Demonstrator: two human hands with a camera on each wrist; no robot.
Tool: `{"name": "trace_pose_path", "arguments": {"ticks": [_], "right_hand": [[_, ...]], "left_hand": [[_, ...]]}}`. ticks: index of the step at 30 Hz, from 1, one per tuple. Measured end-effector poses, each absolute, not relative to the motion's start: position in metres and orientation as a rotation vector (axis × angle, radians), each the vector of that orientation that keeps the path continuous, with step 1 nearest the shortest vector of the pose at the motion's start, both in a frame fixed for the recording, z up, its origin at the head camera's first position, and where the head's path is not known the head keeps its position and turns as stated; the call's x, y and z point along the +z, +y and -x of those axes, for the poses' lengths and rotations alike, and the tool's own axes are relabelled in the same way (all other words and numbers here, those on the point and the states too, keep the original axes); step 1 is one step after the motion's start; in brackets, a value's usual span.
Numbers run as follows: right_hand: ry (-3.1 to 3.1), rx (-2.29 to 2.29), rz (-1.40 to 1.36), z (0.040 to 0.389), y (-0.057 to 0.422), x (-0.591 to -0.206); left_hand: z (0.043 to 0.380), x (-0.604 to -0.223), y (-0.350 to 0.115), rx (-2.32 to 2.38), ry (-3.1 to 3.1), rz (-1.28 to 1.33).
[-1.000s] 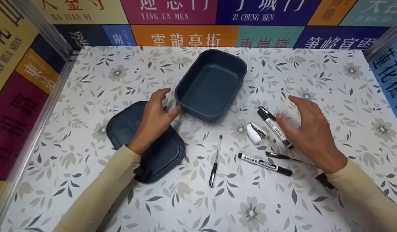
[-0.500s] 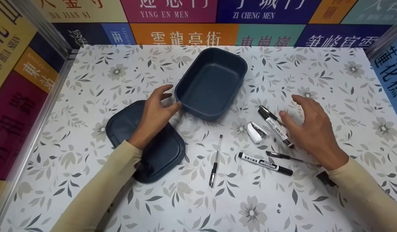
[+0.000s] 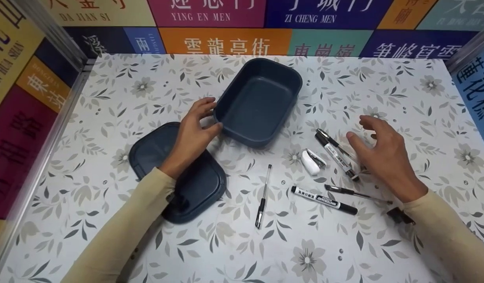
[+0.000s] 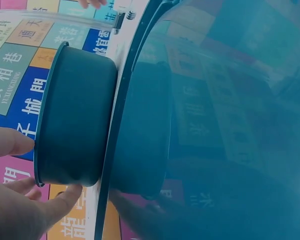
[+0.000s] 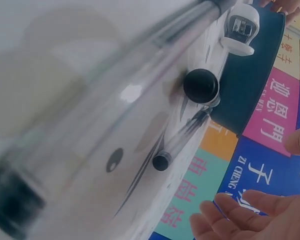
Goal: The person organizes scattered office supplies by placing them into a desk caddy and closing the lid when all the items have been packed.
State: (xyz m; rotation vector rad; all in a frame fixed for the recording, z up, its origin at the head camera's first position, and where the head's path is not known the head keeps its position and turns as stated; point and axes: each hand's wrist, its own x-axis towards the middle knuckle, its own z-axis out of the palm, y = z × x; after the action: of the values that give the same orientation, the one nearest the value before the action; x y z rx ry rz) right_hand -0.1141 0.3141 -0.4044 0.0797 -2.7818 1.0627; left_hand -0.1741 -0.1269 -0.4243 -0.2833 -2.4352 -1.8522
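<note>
A dark blue rectangular box (image 3: pixel 257 102) without its lid stands at the back middle. My left hand (image 3: pixel 197 129) is at its near left side, thumb and fingers spread and fingertips right at the rim; the left wrist view shows fingers against the box wall (image 4: pixel 77 115). Beneath the left forearm lies the matching lid (image 3: pixel 204 184). My right hand (image 3: pixel 387 157) hovers right of the pens, fingers loosely bent and holding nothing. Nearest to it are a black-and-white marker (image 3: pixel 336 155) and a gel pen (image 3: pixel 330 137) beside it.
A small white stapler (image 3: pixel 312 162), another marker (image 3: pixel 324 200) and a gel pen (image 3: pixel 356 192) lie at centre right. Another gel pen (image 3: pixel 262 196) lies below the box. A small black object (image 3: pixel 400 216) is near the right sleeve. Colourful lettered panels (image 3: pixel 226 43) border the flowered table.
My left hand has moved slightly up and right, closer against the box rim. The right hand has drifted a little to the right, away from the pens. The objects stay put.
</note>
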Motion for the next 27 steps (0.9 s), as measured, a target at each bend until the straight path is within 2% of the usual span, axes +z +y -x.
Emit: {"name": "trace_pose_path", "arguments": {"ticks": [27], "right_hand": [[-2.947, 1.154, -0.13, 0.116, 0.324, -0.416]], "left_hand": [[0.175, -0.424, -0.127, -1.802, -2.467, 0.314]]}}
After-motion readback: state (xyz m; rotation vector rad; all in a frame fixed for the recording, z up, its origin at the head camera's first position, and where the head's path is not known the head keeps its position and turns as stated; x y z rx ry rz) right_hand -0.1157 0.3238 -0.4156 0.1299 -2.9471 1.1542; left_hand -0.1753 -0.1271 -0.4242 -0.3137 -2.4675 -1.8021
